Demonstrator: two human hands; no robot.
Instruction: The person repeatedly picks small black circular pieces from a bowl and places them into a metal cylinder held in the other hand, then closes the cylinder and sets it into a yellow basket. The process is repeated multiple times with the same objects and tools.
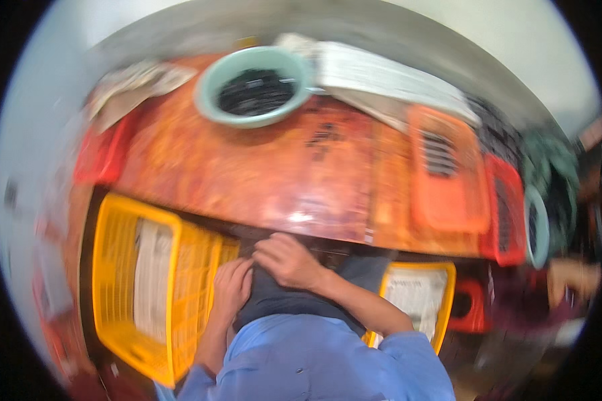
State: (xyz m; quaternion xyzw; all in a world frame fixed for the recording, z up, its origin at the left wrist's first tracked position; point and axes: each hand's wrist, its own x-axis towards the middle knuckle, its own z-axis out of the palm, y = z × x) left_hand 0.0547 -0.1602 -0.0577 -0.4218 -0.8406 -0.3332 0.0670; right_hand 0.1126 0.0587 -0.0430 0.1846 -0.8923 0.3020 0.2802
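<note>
My left hand rests over my lap beside the rim of a yellow plastic crate. Just to its right, my right hand has bent fingers, with the fingertips of both hands close together below the table's front edge. Blur and the fingers themselves hide whether anything small is between them. Before me is a table with a glossy orange-red top. A pale green plastic basin stands toward its back, holding a heap of black pieces too blurred to name.
Right of centre, an orange plastic tray holds a row of dark strips. Beside it are a red basket and another green basin. A paper-lined yellow crate stands at my right. Another person's hand shows far right.
</note>
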